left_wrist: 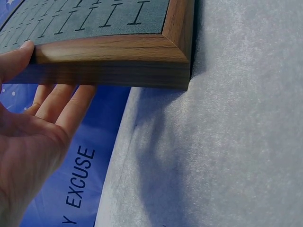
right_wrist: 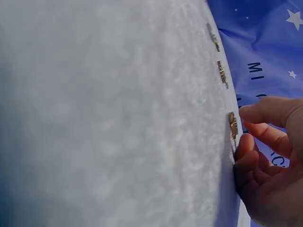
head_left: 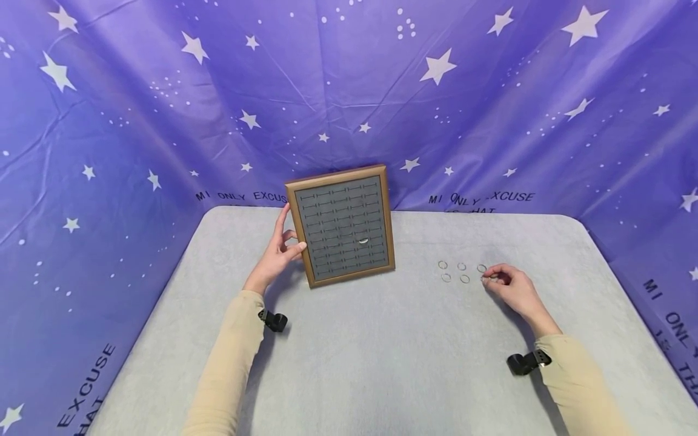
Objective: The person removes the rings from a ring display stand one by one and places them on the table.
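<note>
A ring display tray [head_left: 389,218] with a brown wooden frame and a grey slotted pad [head_left: 338,212] stands tilted up toward the back of the table. One silvery ring [head_left: 363,241] sits in a slot low on the pad. My left hand [head_left: 279,253] grips the tray's left edge, thumb on the front of the frame and fingers behind it. Several thin metal rings [head_left: 465,279] lie in two rows on the table. At their right end, the bent fingertips of my right hand [head_left: 512,290] reach a ring; whether they pinch it is hidden.
A pale grey cloth-like surface covers the table [head_left: 382,351]. Behind it and at both sides hangs a purple curtain [head_left: 327,79] with white stars. Each wrist carries a small black camera [head_left: 275,321] over a beige sleeve [head_left: 226,363].
</note>
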Available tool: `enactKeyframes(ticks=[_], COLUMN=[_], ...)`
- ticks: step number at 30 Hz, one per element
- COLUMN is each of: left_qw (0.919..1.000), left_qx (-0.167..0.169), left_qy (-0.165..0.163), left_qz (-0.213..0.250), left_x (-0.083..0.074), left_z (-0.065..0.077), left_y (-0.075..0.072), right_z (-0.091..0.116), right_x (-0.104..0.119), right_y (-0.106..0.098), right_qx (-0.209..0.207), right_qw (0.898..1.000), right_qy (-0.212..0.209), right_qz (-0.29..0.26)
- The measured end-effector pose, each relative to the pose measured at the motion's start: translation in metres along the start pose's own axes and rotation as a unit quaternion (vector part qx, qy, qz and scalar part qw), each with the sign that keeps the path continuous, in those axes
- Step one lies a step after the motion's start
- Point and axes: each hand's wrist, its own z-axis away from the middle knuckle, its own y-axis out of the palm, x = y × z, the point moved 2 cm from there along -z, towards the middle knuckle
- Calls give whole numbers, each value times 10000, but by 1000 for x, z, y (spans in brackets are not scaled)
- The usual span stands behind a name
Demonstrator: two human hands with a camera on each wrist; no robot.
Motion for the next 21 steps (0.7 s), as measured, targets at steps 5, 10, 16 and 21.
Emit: enactKeyframes(ticks=[5, 10, 16, 21], left_qw=[10000, 9999, 9999, 9999], left_qx=[24, -24, -32, -25], left_qy=[-34, -132, -99, -79], left_qz=[-47, -19, 94, 97], left_x=[0, -1, -2, -1], left_z=[-1, 0, 0, 0], left_y=[0, 0, 2, 1], right_z=[-1, -1, -1, 1], right_x=[5, 15, 21, 30], right_y=[0, 1, 9, 20], right_qx=[-75, -154, -64, 25], right_qw=[9997, 9983, 9948, 9920], right_qy=[49, 65, 139, 231], right_qz=[-247, -563, -1006, -1243])
